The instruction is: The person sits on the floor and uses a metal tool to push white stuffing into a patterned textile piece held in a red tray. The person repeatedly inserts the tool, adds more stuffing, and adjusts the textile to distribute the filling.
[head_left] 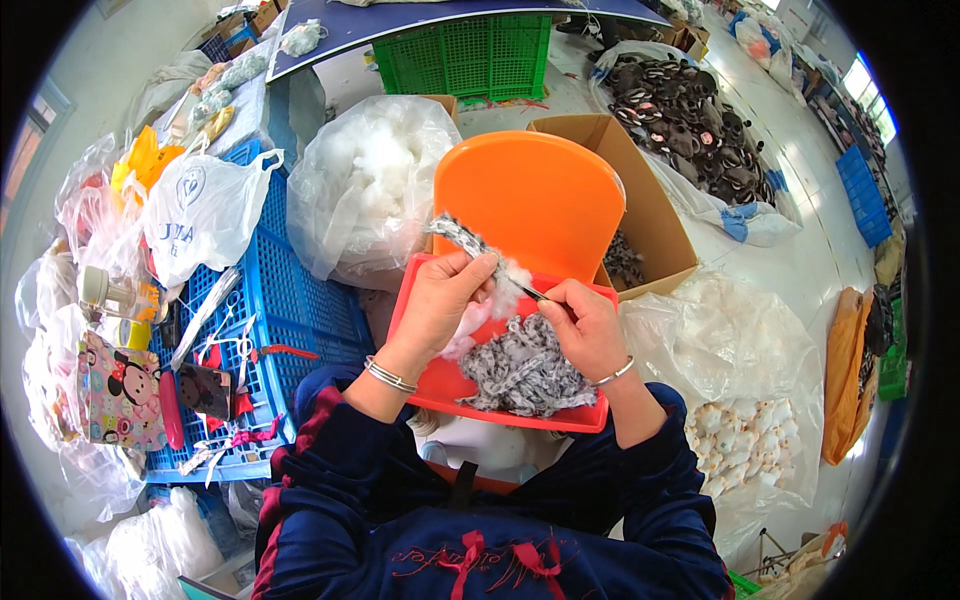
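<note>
Head view: left hand (pixel 432 302) pinches a grey furry piece (pixel 458 236), right hand (pixel 588 326) pinches a slim dark tool (pixel 535 294).

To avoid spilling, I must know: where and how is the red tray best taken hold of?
Probably by both side rims of the red tray, from left and right at once: the orange chair back rises behind its far edge, and the grey fluffy pile lies toward the near one, so lift level.

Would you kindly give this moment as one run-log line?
left hand: holds grey-white fuzzy piece | right hand: holds thin dark tool by white stuffing | red tray: fuzzy heap
</note>
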Demonstrator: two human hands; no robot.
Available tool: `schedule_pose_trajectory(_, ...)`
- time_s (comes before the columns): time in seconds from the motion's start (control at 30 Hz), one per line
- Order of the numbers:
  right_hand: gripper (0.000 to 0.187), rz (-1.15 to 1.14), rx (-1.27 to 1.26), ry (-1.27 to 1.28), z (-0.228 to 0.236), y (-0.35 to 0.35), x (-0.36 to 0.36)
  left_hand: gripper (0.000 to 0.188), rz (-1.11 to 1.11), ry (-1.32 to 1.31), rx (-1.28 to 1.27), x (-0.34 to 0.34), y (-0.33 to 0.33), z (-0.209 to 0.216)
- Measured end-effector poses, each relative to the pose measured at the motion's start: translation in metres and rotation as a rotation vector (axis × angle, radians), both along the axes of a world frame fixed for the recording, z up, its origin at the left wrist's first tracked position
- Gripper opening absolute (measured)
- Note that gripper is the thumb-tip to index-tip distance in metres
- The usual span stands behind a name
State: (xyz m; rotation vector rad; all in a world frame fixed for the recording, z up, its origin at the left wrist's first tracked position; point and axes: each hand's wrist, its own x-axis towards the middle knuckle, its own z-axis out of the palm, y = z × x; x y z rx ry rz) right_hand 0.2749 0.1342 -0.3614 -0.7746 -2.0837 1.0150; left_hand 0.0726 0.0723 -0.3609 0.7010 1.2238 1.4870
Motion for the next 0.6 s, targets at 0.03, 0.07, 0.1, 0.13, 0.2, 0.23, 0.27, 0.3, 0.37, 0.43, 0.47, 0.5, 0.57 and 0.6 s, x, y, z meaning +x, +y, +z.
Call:
schedule_pose_trajectory(0.03, 0.009, -0.002, 0.008, -0.002, -0.001, 0.000, 0.000, 0.028, -0.012, 0.050, -0.001, 0.002, -0.001, 0.001)
schedule_pose_trajectory(0.07, 0.009, -0.004, -0.021, 0.009, -0.003, -0.001, -0.002, 0.029, -0.010, 0.108, -0.012, 0.008, -0.001, -0.003)
schedule_pose_trajectory(0.1, 0.009, -0.001, -0.051, 0.022, -0.007, -0.002, -0.004, 0.029, -0.003, 0.169, -0.023, 0.016, -0.002, -0.011)
schedule_pose_trajectory(0.13, 0.008, -0.003, -0.079, 0.034, -0.010, -0.003, -0.005, 0.030, -0.001, 0.228, -0.033, 0.022, -0.002, -0.017)
schedule_pose_trajectory(0.2, 0.008, -0.003, -0.122, 0.053, -0.015, -0.003, -0.004, 0.030, -0.053, 0.271, -0.048, 0.022, -0.004, -0.020)
schedule_pose_trajectory(0.23, 0.008, -0.003, -0.145, 0.062, -0.016, -0.003, -0.004, 0.029, -0.081, 0.302, -0.082, 0.019, -0.004, -0.018)
schedule_pose_trajectory(0.27, 0.008, 0.000, -0.164, 0.067, -0.015, -0.003, -0.004, 0.029, -0.108, 0.333, -0.116, 0.016, -0.004, -0.015)
schedule_pose_trajectory(0.3, 0.009, 0.002, -0.183, 0.073, -0.014, -0.002, -0.003, 0.027, -0.065, 0.258, -0.080, 0.013, -0.004, -0.009)
schedule_pose_trajectory(0.37, 0.009, 0.009, -0.173, 0.072, -0.011, 0.000, -0.001, 0.025, 0.020, 0.108, -0.010, 0.011, -0.004, 0.008)
schedule_pose_trajectory(0.43, 0.009, 0.028, -0.122, 0.061, -0.008, 0.000, -0.001, 0.023, 0.018, 0.079, 0.041, 0.010, -0.005, 0.011)
schedule_pose_trajectory(0.47, 0.009, 0.034, -0.167, 0.074, -0.010, 0.000, -0.001, 0.022, 0.016, 0.065, 0.066, 0.010, -0.005, 0.012)
schedule_pose_trajectory(0.5, 0.009, 0.039, -0.212, 0.086, -0.014, -0.001, -0.003, 0.022, 0.019, -0.010, 0.037, 0.015, -0.007, 0.010)
schedule_pose_trajectory(0.57, 0.009, 0.045, -0.285, 0.115, -0.018, -0.002, -0.005, 0.023, -0.008, 0.102, 0.020, 0.022, -0.008, -0.008)
schedule_pose_trajectory(0.6, 0.009, 0.045, -0.315, 0.131, -0.019, -0.003, -0.006, 0.024, -0.022, 0.157, 0.011, 0.025, -0.007, -0.012)
